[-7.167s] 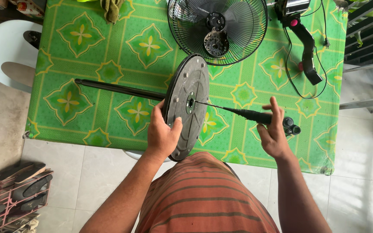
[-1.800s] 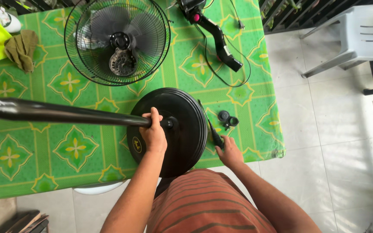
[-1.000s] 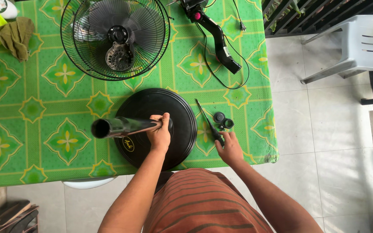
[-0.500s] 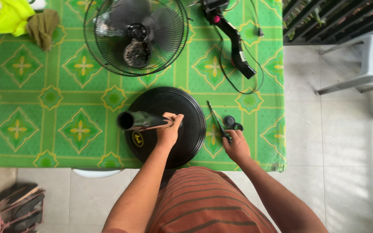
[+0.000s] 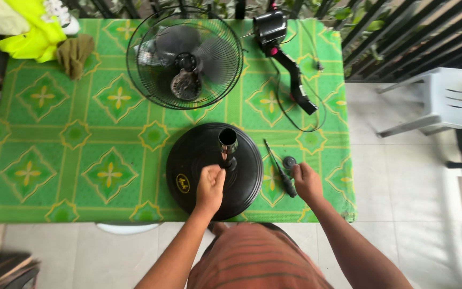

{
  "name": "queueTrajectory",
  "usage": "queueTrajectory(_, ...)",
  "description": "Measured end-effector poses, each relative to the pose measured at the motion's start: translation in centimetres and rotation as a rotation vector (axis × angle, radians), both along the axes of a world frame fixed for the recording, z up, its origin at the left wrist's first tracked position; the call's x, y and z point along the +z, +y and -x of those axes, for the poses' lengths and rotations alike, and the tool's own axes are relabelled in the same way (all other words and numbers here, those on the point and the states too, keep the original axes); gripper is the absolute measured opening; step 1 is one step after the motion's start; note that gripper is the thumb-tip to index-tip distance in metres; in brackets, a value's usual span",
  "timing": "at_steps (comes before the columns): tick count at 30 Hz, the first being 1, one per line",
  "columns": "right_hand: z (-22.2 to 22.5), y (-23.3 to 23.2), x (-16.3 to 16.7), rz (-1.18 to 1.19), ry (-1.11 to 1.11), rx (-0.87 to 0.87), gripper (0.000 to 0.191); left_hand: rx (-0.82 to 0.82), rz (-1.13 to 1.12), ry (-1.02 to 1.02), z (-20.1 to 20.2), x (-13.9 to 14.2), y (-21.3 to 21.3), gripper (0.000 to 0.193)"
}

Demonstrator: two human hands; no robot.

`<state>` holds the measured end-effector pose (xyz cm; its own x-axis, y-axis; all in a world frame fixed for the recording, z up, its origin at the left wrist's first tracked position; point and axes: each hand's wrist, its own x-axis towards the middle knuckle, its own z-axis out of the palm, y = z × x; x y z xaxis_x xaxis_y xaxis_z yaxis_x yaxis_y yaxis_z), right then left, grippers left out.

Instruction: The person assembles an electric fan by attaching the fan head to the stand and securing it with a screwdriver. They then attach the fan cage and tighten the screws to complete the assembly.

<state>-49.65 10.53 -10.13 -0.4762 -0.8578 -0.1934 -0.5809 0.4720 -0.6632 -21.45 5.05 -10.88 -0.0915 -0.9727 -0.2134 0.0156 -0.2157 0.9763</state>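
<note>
Head cam shows the pole now swung upright on the round black base flat on the green tabletop, left hand fingers closed around it, right hand loosely curled beside the screwdriver, so the stand's standing.

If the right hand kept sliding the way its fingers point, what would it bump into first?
Probably the small black cap, just past the right hand, with the screwdriver right beside it. The knuckles look almost touching the cap, though depth is hard to judge from above.

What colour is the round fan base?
Black, with a small yellow mark: the fan base, head view.
</note>
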Motion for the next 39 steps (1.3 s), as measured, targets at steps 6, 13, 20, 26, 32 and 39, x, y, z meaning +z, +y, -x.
queueTrajectory(6, -0.6, -3.3, 1.0, 0.188, -0.007, -0.047, 0.022, -0.235, -0.115, 0.117, 1.8, -0.9, 3.1, 0.025)
queueTrajectory(13, 2.6, -9.6, -0.3, 0.309, 0.048, -0.024, 0.019, -0.216, -0.099, 0.113, 5.1, 1.0, 1.5, 0.023)
queueTrajectory(20, 9.1, -19.0, -1.9, 0.346, 0.37, 0.055, 0.05, -0.114, -0.156, 0.101, 7.4, 1.4, 1.5, 0.024)
queueTrajectory(26, 12.4, -26.3, -4.0, 0.219, 0.326, 0.098, 0.08, 0.022, -0.258, 0.011, 6.6, 2.0, 2.9, 0.023)
queueTrajectory(32, 13.0, -31.0, -5.8, -0.022, 0.083, 0.095, 0.094, 0.126, -0.355, -0.01, 5.9, 1.8, 5.1, 0.023)
queueTrajectory(39, 12.5, -32.7, -5.5, -0.052, -0.054, 0.06, 0.06, 0.172, -0.378, -0.024, 5.5, 1.6, 5.7, 0.021)
